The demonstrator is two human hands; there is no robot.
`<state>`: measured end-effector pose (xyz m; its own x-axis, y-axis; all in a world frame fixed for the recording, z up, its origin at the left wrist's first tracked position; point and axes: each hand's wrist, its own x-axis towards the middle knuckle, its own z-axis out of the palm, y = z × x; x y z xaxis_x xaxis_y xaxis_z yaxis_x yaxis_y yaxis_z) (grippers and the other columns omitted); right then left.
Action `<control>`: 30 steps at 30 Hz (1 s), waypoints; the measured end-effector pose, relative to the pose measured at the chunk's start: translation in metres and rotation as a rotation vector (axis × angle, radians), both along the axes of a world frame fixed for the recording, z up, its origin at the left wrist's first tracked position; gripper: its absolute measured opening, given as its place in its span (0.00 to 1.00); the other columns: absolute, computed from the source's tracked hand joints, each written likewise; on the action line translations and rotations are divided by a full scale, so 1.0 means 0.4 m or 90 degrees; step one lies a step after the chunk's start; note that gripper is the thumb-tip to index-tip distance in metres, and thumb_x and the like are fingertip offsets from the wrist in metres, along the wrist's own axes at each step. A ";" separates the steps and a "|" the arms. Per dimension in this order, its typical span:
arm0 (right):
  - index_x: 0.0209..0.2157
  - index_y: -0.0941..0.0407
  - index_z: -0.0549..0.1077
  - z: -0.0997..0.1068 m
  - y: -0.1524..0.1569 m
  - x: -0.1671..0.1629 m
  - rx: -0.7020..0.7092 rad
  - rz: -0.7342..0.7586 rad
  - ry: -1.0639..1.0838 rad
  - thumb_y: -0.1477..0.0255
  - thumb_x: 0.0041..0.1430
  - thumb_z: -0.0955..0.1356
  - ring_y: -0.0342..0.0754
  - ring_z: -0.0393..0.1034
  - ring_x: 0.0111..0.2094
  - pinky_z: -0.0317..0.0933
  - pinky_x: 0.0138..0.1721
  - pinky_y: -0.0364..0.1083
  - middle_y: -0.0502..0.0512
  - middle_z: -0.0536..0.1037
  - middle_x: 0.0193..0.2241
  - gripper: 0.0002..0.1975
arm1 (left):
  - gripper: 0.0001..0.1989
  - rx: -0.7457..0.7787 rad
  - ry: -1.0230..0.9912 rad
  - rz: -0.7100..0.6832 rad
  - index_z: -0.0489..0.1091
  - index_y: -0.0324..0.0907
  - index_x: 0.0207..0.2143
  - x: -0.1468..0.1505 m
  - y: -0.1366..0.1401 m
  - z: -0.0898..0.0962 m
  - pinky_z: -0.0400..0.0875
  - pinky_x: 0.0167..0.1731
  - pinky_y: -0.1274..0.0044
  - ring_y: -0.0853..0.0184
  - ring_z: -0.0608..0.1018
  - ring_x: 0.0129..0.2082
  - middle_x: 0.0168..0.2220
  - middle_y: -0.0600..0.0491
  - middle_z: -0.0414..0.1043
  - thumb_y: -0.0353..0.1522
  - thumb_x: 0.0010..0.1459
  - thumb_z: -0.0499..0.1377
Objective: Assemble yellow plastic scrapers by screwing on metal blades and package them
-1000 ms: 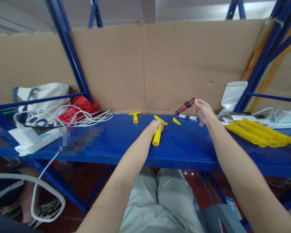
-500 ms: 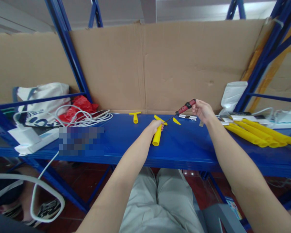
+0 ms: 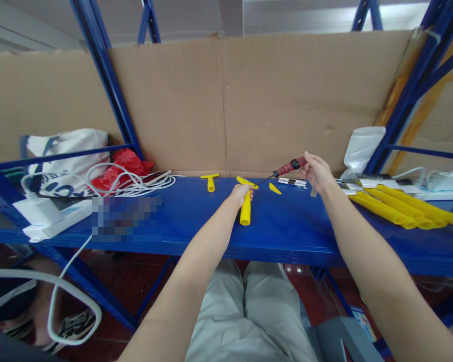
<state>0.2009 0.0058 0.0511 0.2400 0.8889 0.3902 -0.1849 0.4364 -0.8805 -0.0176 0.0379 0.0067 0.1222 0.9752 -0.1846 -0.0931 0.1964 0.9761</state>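
My left hand (image 3: pixel 243 193) is wrapped round a yellow T-shaped piece with a tubular handle (image 3: pixel 245 215), near the middle of the blue shelf. The fingers of my right hand (image 3: pixel 317 172) close on the end of a red and black screwdriver (image 3: pixel 290 167). Its thin shaft points down and left to the T-piece, by the left fingers; the exact point of contact is too small to tell. Right of the T-piece lies a flat yellow wedge (image 3: pixel 275 188). Another yellow T-shaped piece (image 3: pixel 211 183) rests farther left, apart from both hands.
Several yellow tubes (image 3: pixel 407 208) lie on the right of the shelf (image 3: pixel 196 226). Behind stands a cardboard panel (image 3: pixel 226 105). White cables (image 3: pixel 136 183), a power strip (image 3: pixel 60 223) and a cloth bag (image 3: pixel 68 161) occupy the left side. Small black-and-white packets (image 3: pixel 292 182) sit near my right hand.
The yellow T-piece in my left hand has turned slightly, its handle now more upright in view. The screwdriver lies at a flatter angle, and my right fingers have shifted on its end.
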 end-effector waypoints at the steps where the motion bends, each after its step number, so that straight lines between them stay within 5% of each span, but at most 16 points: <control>1: 0.26 0.54 0.63 0.001 -0.002 -0.002 -0.002 0.000 0.008 0.59 0.47 0.74 0.37 0.53 0.13 0.51 0.14 0.37 0.40 0.57 0.11 0.19 | 0.06 0.002 -0.004 0.002 0.68 0.32 0.36 0.000 0.000 0.000 0.55 0.14 0.82 0.75 0.61 0.11 0.13 0.60 0.58 0.21 0.58 0.52; 9: 0.28 0.55 0.65 0.005 -0.008 -0.002 -0.004 0.042 0.029 0.68 0.51 0.72 0.35 0.61 0.17 0.54 0.17 0.36 0.43 0.68 0.19 0.12 | 0.05 0.003 -0.022 0.020 0.68 0.33 0.33 0.002 -0.010 0.003 0.54 0.14 0.82 0.76 0.61 0.11 0.13 0.60 0.58 0.20 0.58 0.53; 19: 0.24 0.54 0.58 -0.001 0.003 0.002 0.003 0.010 -0.002 0.60 0.45 0.75 0.36 0.57 0.15 0.52 0.16 0.37 0.41 0.61 0.15 0.22 | 0.05 0.011 -0.016 0.022 0.67 0.33 0.33 0.003 -0.019 0.007 0.55 0.14 0.82 0.77 0.60 0.11 0.13 0.60 0.58 0.20 0.58 0.52; 25: 0.27 0.53 0.63 -0.004 0.004 0.004 0.002 0.016 -0.011 0.55 0.47 0.73 0.36 0.51 0.13 0.51 0.15 0.38 0.39 0.54 0.11 0.20 | 0.06 0.007 -0.019 0.020 0.67 0.33 0.32 0.003 -0.015 0.005 0.54 0.14 0.82 0.76 0.60 0.11 0.13 0.60 0.57 0.19 0.57 0.52; 30: 0.29 0.55 0.66 -0.001 -0.001 0.001 0.006 0.040 0.004 0.61 0.50 0.73 0.35 0.56 0.14 0.53 0.16 0.36 0.41 0.61 0.13 0.15 | 0.06 0.012 -0.019 0.011 0.67 0.34 0.32 0.003 -0.012 0.002 0.54 0.14 0.82 0.76 0.60 0.11 0.13 0.60 0.58 0.20 0.57 0.52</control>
